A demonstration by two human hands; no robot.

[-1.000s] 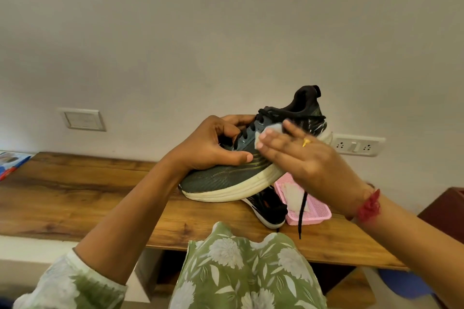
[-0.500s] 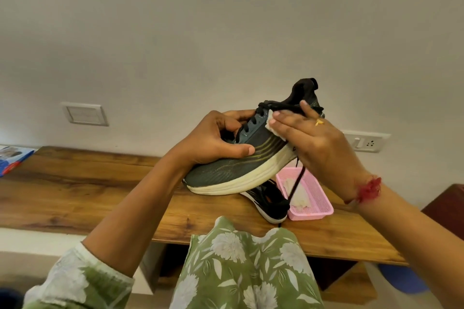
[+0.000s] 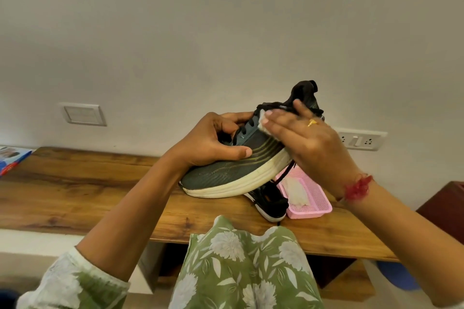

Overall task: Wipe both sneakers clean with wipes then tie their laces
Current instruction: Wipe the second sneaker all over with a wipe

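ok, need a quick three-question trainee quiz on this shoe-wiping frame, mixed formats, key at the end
1. True or false: the right hand presses a wipe against the lifted sneaker.
2. The other sneaker lies: A) on the table beside the pink basket; B) inside the basket; C) on the floor.
3. Which hand grips the lifted sneaker's front?
Key: 1 true; 2 A; 3 the left hand.
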